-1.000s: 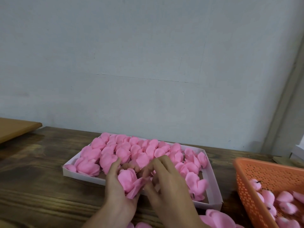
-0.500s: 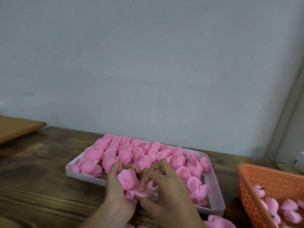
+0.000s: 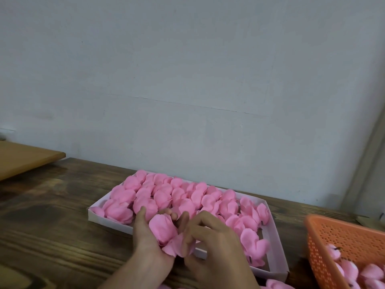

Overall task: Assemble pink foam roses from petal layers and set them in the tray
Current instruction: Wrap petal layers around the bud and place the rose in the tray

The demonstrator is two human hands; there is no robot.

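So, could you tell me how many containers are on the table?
2: the tray in the middle and the basket at the right edge, partly cropped; more may lie off-frame.

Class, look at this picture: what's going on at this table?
A person is building a pink foam rose above the near edge of a white tray. The left hand cups the rose while the right hand pinches its loose outer petals. The tray is nearly full of roses, with bare space in its near right corner. An orange basket to the right holds more pink pieces.
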